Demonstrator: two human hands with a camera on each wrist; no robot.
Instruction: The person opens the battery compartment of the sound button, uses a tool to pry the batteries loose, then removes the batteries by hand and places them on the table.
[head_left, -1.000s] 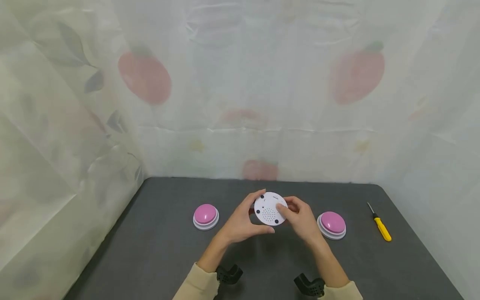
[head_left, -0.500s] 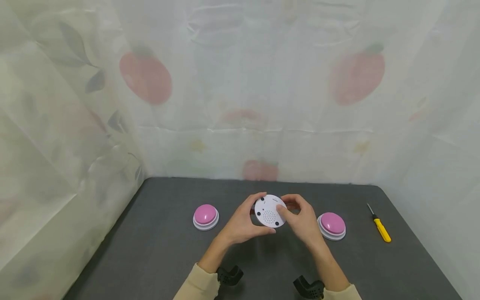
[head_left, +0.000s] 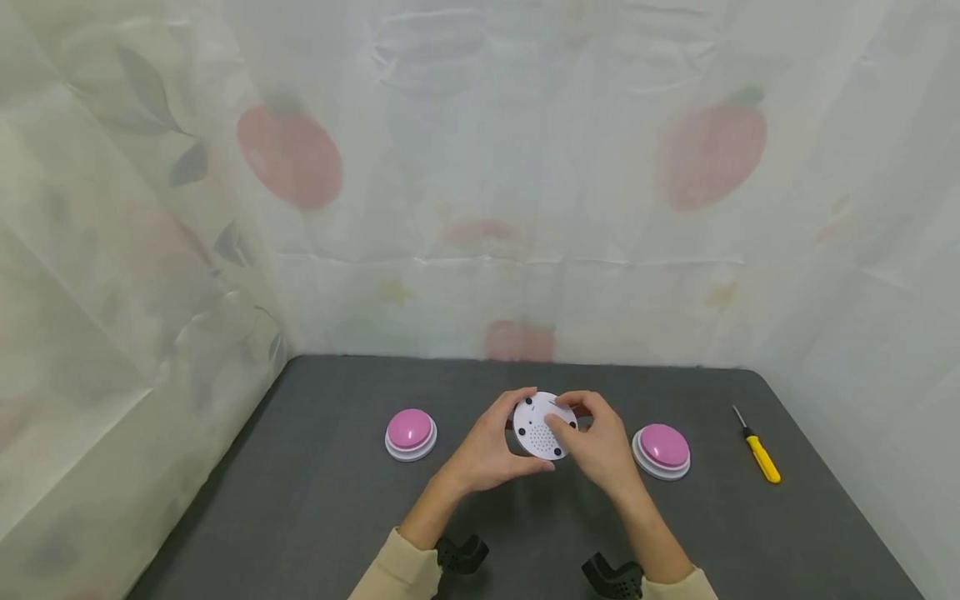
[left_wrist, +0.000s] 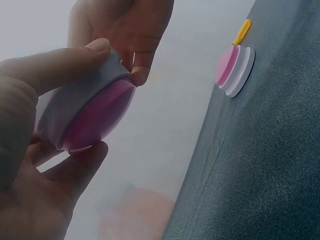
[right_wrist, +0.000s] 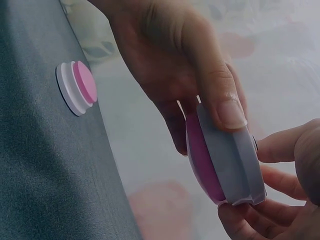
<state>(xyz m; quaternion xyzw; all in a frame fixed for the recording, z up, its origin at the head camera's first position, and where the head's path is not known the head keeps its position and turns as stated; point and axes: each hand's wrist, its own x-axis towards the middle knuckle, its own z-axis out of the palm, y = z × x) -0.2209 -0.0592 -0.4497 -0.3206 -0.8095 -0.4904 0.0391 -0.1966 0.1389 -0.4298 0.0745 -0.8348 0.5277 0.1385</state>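
Between both hands, raised over the table, is a round push button (head_left: 536, 429) with its white underside toward the head camera. That underside shows a patch of small holes and several dark round spots. My left hand (head_left: 483, 454) grips it by the rim, thumb below and fingers above. My right hand (head_left: 606, 450) pinches its right side, thumb on the underside and fingers at the edge. The left wrist view shows the pink dome (left_wrist: 100, 117) facing away from the thumbs. In the right wrist view, the left thumb lies across the white base (right_wrist: 232, 160).
On the dark table (head_left: 300, 517), one pink-and-white push button (head_left: 410, 433) sits left of my hands and another push button (head_left: 663, 450) right. A yellow-handled screwdriver (head_left: 762, 454) lies farther right. Pale printed sheets (head_left: 480, 167) stand behind the table and along its sides.
Both hands and the held push button have shifted slightly downward and to the right. The right thumb now lies farther left over the underside, and the right fingers reach over its top edge.
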